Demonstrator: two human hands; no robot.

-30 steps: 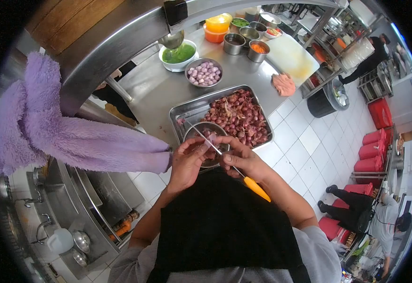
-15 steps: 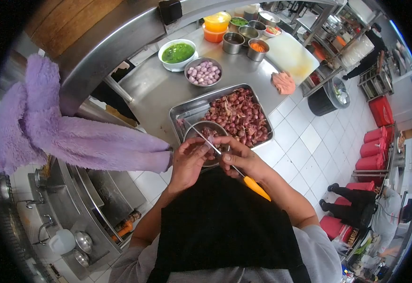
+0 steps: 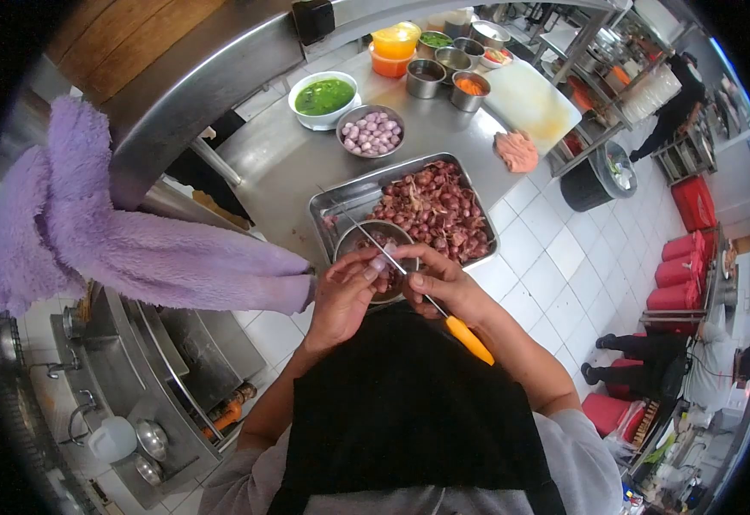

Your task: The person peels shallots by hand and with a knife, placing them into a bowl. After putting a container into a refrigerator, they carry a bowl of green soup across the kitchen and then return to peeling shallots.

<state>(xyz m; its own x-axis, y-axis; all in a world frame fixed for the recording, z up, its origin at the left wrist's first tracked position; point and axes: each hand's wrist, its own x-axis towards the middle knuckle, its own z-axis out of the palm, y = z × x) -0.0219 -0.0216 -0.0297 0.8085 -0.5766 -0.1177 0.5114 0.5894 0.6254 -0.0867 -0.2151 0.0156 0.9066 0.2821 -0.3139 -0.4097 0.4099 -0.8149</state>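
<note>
- Two hands meet just above the near edge of the counter [image 3: 281,163]: the left hand [image 3: 341,296] pinches a small shallot [image 3: 384,260] between thumb and fingertips, and the right hand [image 3: 444,287] is wrapped around a knife [image 3: 469,341] with an orange handle.
- The thin blade runs up and to the left, lying against the shallot; the handle sticks out behind the right palm.
- The shallot is held over a small bowl [image 3: 347,238], which sits at the near end of a metal tray [image 3: 341,202].
- It looks light and firm, with a dry, papery skin that would likely slide under the fingers. A pinch across its middle, leaving the ends free, seems the surest hold.
- Too tight a squeeze could bruise it or make it shoot out.
- A heap of unpeeled shallots [image 3: 435,210] fills the rest of the tray; peeled shallots [image 3: 371,133] lie in a bowl farther back.
- A purple towel [image 3: 135,249] hangs to the left.
</note>
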